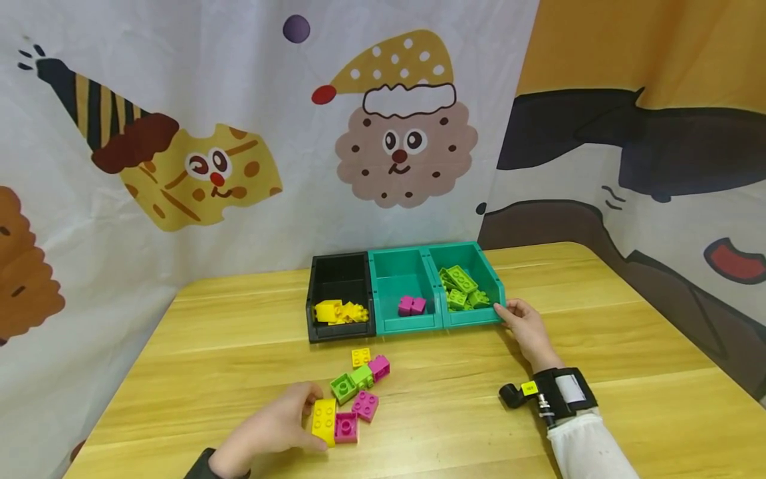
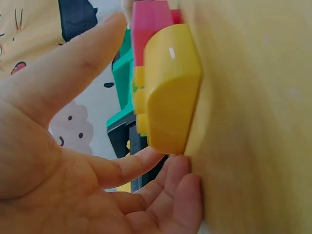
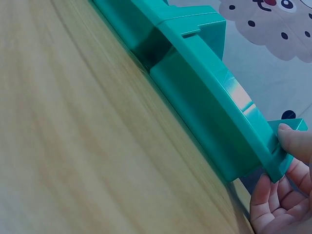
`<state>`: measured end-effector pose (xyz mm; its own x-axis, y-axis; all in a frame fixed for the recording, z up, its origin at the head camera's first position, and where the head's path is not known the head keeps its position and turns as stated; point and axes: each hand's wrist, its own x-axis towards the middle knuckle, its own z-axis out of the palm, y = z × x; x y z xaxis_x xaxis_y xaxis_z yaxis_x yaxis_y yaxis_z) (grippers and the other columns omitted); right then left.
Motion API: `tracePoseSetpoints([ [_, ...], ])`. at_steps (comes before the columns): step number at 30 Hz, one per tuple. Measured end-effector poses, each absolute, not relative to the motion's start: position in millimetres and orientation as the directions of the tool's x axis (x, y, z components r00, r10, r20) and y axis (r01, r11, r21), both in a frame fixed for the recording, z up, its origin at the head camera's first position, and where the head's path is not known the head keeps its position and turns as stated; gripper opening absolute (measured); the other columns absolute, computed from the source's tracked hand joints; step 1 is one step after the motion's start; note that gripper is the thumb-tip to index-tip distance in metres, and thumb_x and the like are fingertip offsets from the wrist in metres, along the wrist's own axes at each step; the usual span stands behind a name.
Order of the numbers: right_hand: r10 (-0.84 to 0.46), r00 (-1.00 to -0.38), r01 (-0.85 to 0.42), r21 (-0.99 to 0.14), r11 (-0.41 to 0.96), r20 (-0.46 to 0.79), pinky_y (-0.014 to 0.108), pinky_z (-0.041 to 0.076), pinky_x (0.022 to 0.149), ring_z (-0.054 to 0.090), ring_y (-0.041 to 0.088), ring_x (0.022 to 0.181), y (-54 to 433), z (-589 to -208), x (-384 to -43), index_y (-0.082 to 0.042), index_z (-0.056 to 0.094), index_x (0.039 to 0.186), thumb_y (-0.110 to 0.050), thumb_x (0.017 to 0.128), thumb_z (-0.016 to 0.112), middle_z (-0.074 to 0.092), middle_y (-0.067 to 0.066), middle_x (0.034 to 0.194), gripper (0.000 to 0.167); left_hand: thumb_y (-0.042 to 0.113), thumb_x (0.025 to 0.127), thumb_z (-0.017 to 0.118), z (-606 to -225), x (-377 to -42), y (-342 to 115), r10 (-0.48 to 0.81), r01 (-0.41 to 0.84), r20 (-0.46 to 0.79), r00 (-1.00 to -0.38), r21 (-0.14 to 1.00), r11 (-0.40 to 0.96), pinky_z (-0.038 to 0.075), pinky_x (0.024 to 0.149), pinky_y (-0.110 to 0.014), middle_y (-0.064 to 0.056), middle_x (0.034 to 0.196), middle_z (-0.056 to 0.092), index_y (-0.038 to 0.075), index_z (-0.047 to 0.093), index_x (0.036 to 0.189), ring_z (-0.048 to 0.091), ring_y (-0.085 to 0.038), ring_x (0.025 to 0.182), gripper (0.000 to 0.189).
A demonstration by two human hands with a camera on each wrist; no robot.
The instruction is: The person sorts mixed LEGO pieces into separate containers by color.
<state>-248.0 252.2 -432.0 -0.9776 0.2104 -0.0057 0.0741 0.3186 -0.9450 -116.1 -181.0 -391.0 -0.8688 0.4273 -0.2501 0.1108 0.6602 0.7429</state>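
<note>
My left hand [image 1: 272, 426] is around the left side of a yellow brick [image 1: 324, 422], its thumb and fingers spread. In the left wrist view the thumb stands apart from the yellow brick [image 2: 171, 90], while the index fingertip is at its lower end. Beside that brick lies a magenta brick [image 1: 346, 428], underside up. Another magenta brick [image 1: 366, 405] is just above it. My right hand [image 1: 529, 332] pinches the front right corner of a teal bin [image 1: 473, 318] holding lime green bricks [image 1: 459, 281]; the right wrist view shows thumb and fingers on the bin's rim [image 3: 243, 114].
A black bin [image 1: 340, 266] with yellow bricks [image 1: 341, 312] and a middle teal bin [image 1: 399, 263] with magenta bricks [image 1: 412, 305] adjoin the right bin. Between bins and left hand lie a small yellow brick [image 1: 361, 357], green bricks [image 1: 353, 384] and a magenta brick [image 1: 380, 367]. A printed curtain [image 1: 257, 233] hangs behind.
</note>
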Motion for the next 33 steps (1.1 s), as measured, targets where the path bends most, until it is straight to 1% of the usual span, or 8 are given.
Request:
tracePoseSetpoints([
  [9, 0.210, -0.978, 0.066, -0.948, 0.313, 0.001, 0.018, 0.045, 0.069, 0.047, 0.004, 0.076, 252.0, -431.9, -248.0, 0.002, 0.052, 0.108, -0.031, 0.094, 0.059, 0.048, -0.010, 0.077, 0.036, 0.026, 0.068, 0.085, -395.4, -117.7, -176.3, 0.390, 0.131, -0.249, -0.886, 0.673, 0.728, 0.045, 0.082, -0.042, -0.007, 0.101, 0.050, 0.004, 0.055, 0.107, 0.046, -0.022, 0.090, 0.054],
  [12, 0.212, -0.977, 0.068, -0.948, 0.312, 0.000, 0.018, 0.046, 0.070, 0.047, 0.003, 0.077, 251.8, -431.6, -248.1, 0.002, 0.052, 0.109, -0.032, 0.094, 0.059, 0.049, -0.010, 0.078, 0.038, 0.026, 0.065, 0.087, -396.0, -117.1, -176.7, 0.396, 0.142, -0.241, -0.886, 0.672, 0.726, 0.045, 0.089, -0.049, -0.009, 0.107, 0.052, 0.005, 0.056, 0.109, 0.050, -0.027, 0.098, 0.058],
  [15, 0.214, -0.977, 0.069, -0.948, 0.310, -0.001, 0.018, 0.046, 0.070, 0.047, 0.003, 0.077, 251.6, -431.4, -248.0, 0.002, 0.052, 0.109, -0.033, 0.094, 0.059, 0.049, -0.010, 0.078, 0.038, 0.028, 0.062, 0.088, -396.8, -116.1, -176.2, 0.405, 0.152, -0.242, -0.882, 0.668, 0.729, 0.041, 0.095, -0.058, -0.011, 0.114, 0.052, 0.009, 0.056, 0.112, 0.051, -0.032, 0.108, 0.062],
  [17, 0.212, -0.977, 0.070, -0.948, 0.311, -0.002, 0.018, 0.046, 0.070, 0.047, 0.003, 0.077, 251.8, -431.5, -247.9, 0.002, 0.052, 0.108, -0.032, 0.094, 0.059, 0.049, -0.010, 0.078, 0.038, 0.028, 0.062, 0.088, -397.6, -115.9, -175.8, 0.413, 0.159, -0.243, -0.878, 0.664, 0.730, 0.039, 0.096, -0.060, -0.011, 0.115, 0.052, 0.011, 0.056, 0.113, 0.050, -0.033, 0.110, 0.063],
  [22, 0.207, -0.978, 0.067, -0.948, 0.310, -0.002, 0.017, 0.046, 0.070, 0.047, 0.003, 0.077, 252.7, -432.3, -247.7, 0.001, 0.051, 0.107, -0.031, 0.094, 0.059, 0.049, -0.010, 0.078, 0.036, 0.026, 0.063, 0.087, -399.2, -115.2, -175.8, 0.436, 0.195, -0.220, -0.873, 0.662, 0.724, 0.042, 0.095, -0.057, -0.008, 0.111, 0.050, 0.009, 0.055, 0.111, 0.050, -0.028, 0.105, 0.061],
  [29, 0.202, -0.979, 0.061, -0.951, 0.302, 0.001, 0.018, 0.046, 0.071, 0.047, 0.003, 0.078, 253.7, -434.5, -248.1, 0.002, 0.051, 0.108, -0.034, 0.094, 0.059, 0.049, -0.009, 0.080, 0.039, 0.022, 0.062, 0.087, -399.6, -114.9, -173.7, 0.455, 0.206, -0.217, -0.864, 0.672, 0.712, 0.046, 0.086, -0.040, -0.004, 0.104, 0.049, 0.010, 0.048, 0.106, 0.047, -0.021, 0.096, 0.060],
  [31, 0.203, -0.979, 0.061, -0.952, 0.301, 0.002, 0.018, 0.046, 0.071, 0.047, 0.003, 0.079, 253.4, -434.6, -248.1, 0.002, 0.051, 0.108, -0.035, 0.094, 0.058, 0.048, -0.009, 0.080, 0.040, 0.020, 0.062, 0.086, -399.9, -114.9, -173.4, 0.452, 0.190, -0.227, -0.863, 0.682, 0.706, 0.045, 0.084, -0.039, -0.005, 0.104, 0.051, 0.010, 0.045, 0.107, 0.047, -0.021, 0.095, 0.061],
  [33, 0.204, -0.979, 0.060, -0.951, 0.303, 0.003, 0.018, 0.046, 0.071, 0.047, 0.004, 0.079, 253.2, -434.5, -247.9, 0.002, 0.051, 0.108, -0.035, 0.093, 0.058, 0.048, -0.009, 0.080, 0.040, 0.020, 0.064, 0.086, -400.1, -114.4, -173.6, 0.443, 0.170, -0.233, -0.866, 0.695, 0.699, 0.045, 0.086, -0.044, -0.008, 0.108, 0.053, 0.008, 0.045, 0.110, 0.049, -0.024, 0.098, 0.063],
])
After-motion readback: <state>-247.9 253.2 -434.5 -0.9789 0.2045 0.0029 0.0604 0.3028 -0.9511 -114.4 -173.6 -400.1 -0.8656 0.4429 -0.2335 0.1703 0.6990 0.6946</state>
